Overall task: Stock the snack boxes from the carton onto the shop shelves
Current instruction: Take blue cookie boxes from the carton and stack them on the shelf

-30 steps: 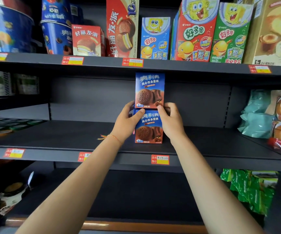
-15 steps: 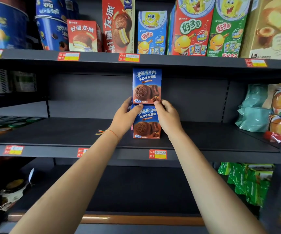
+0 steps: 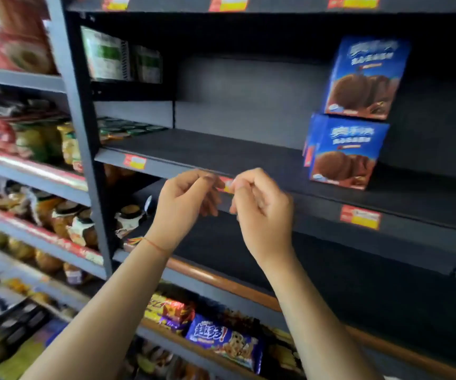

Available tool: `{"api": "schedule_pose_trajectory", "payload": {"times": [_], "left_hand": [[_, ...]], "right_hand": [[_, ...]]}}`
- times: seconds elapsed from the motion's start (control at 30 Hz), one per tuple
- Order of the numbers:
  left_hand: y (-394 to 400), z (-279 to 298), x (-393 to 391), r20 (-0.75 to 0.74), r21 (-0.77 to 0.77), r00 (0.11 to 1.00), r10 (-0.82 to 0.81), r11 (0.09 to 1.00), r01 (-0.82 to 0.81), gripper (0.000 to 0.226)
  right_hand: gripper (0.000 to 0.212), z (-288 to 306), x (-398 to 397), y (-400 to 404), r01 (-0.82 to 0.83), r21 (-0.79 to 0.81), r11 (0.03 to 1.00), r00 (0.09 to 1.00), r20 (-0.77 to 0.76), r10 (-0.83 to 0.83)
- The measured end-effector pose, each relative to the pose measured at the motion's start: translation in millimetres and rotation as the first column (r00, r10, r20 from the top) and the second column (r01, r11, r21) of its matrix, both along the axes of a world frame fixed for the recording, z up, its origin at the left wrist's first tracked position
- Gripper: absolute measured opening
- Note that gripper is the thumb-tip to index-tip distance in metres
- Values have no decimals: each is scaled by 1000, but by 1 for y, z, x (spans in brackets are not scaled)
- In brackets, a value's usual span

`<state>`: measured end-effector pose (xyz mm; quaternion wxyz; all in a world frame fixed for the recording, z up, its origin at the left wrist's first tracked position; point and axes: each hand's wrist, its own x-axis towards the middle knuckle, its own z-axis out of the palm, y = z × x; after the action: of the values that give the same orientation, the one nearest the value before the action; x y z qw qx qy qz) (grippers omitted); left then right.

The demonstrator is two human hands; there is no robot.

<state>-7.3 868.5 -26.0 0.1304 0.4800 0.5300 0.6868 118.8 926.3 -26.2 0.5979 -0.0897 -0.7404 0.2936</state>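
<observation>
Cardboard snack boxes point(image 3: 358, 111) stacked on matte shelf point(image 3: 221, 152).

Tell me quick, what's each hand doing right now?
Left hand: fingers loosely curled, holding nothing, clear of the blue snack boxes.
Right hand: the same, loosely curled and empty.

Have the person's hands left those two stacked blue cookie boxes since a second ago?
Yes. Both the left hand and right hand have drawn back, left of the stacked boxes, in front of the shelf edge.
</observation>
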Motion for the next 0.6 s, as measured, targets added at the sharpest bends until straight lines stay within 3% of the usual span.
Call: {"api": "schedule_pose_trajectory", "payload": {"times": [0.1,0.23,0.43,0.6], "left_hand": [[-39,-65,-58,105,-192,983,149,973,-127,28],[-103,-172,-141,241,-467,911,336,863,-195,30],[-185,-329,-249,385,-725,737,555,677,-131,25],[-231,-428,-322,454,-818,644,616,574,28,16]], "right_hand": [[18,-71,-63,-20,-111,-238,965,974,165,153],[22,-181,-150,-49,-58,-512,857,837,442,321],[22,-332,-257,-105,113,-644,757,470,706,531],[9,-430,-342,-132,277,-601,750,289,796,532]]}}
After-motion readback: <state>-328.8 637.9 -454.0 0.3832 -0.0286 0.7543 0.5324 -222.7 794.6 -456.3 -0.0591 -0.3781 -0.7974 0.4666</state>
